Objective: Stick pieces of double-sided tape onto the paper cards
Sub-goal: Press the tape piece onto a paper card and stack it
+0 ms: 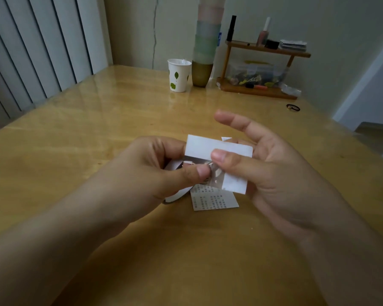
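Observation:
Both hands hold a small paper card (215, 172) above the wooden table (97, 133). White strips of double-sided tape (203, 147) run along its top edge and its right side. My left hand (164, 171) pinches the card's left part, thumb on its face. My right hand (263, 164) holds the right side, thumb pressing on the top tape strip and index finger stretched out above. Another card with printed text (212, 200) lies on the table right below. Under my left hand shows a white rounded object (175, 196), perhaps the tape roll, mostly hidden.
At the back stand a white paper cup with green leaves (179, 75), a tall stack of cups (205, 43) and a small wooden shelf (261, 69) with cosmetics and a clear box. A black hair tie (293, 107) lies at the right. A radiator (31, 51) lines the left wall.

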